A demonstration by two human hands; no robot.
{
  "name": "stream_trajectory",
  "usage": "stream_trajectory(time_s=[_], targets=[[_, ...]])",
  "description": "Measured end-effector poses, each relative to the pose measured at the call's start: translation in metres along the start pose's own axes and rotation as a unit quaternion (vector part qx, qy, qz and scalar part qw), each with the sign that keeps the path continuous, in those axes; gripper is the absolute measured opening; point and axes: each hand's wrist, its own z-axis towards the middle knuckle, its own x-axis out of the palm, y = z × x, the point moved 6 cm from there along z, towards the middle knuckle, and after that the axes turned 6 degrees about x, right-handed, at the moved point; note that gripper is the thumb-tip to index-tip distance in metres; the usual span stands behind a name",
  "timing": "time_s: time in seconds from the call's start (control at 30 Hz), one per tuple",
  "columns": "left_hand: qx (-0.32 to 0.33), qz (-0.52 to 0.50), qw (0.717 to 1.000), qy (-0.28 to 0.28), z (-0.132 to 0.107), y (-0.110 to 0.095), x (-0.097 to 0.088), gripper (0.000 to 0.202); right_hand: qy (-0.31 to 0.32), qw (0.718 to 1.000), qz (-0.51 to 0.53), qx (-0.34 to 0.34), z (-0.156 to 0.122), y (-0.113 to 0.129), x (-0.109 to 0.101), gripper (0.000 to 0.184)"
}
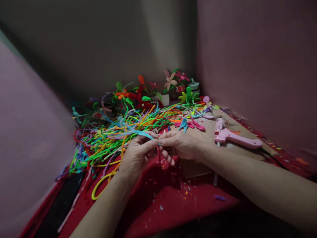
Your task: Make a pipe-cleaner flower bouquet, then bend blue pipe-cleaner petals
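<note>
Over the middle of the red cloth, my two hands meet fingertip to fingertip. My left hand [141, 150] pinches a light blue pipe cleaner [142, 132], whose free length reaches out to the left. My right hand [179, 144] is closed on the same pipe cleaner at its near end, thumb and forefinger touching the left fingertips. A bit of pink shows just beneath the fingers, too small to make out. Behind and left of my hands spreads a big heap of many-coloured pipe cleaners [109, 145].
A pink glue gun [237, 137] lies on a brown board [198, 168] at the right. Blue and pink fuzzy petals [183, 125] lie behind my right hand. Fuzzy flowers [170, 81] and a lidded jar [193, 86] stand at the back wall. Scraps dot the red cloth [170, 211].
</note>
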Motion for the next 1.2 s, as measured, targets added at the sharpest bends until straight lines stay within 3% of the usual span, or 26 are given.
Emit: stream_trajectory(time_s=[0.07, 0.17, 0.33, 0.53, 0.77, 0.9, 1.07, 1.2], targets=[[0.025, 0.028, 0.999, -0.025, 0.0, -0.002, -0.003, 0.011, -0.006, 1.0, -0.003, -0.02, 0.0, 0.002, 0.002, 0.016], [0.057, 0.094, 0.993, -0.046, 0.0, -0.005, -0.009, 0.013, -0.063, 0.995, 0.0, -0.072, -0.003, 0.011, 0.001, 0.011], [0.061, 0.158, 0.983, -0.073, 0.0, -0.009, -0.013, 0.02, -0.151, 0.983, -0.057, -0.09, -0.006, 0.018, -0.003, 0.009], [0.044, 0.101, 0.991, -0.081, 0.0, -0.006, -0.008, 0.02, -0.154, 0.986, 0.029, -0.052, -0.003, 0.01, -0.007, 0.006], [0.056, 0.003, 0.996, -0.076, 0.001, -0.004, -0.007, 0.021, -0.137, 0.976, 0.114, -0.126, 0.001, 0.011, -0.01, 0.006], [0.074, -0.068, 0.99, -0.096, 0.004, -0.005, -0.008, 0.021, -0.145, 0.965, 0.18, -0.122, 0.001, 0.01, -0.011, 0.01], [0.175, -0.055, 0.975, -0.123, -0.001, -0.027, -0.013, 0.011, -0.161, 0.968, 0.168, -0.097, -0.001, 0.008, -0.014, 0.013], [0.205, -0.043, 0.973, -0.096, -0.009, -0.049, -0.015, 0.006, -0.178, 0.975, 0.117, -0.069, -0.001, 0.005, -0.013, 0.016]])
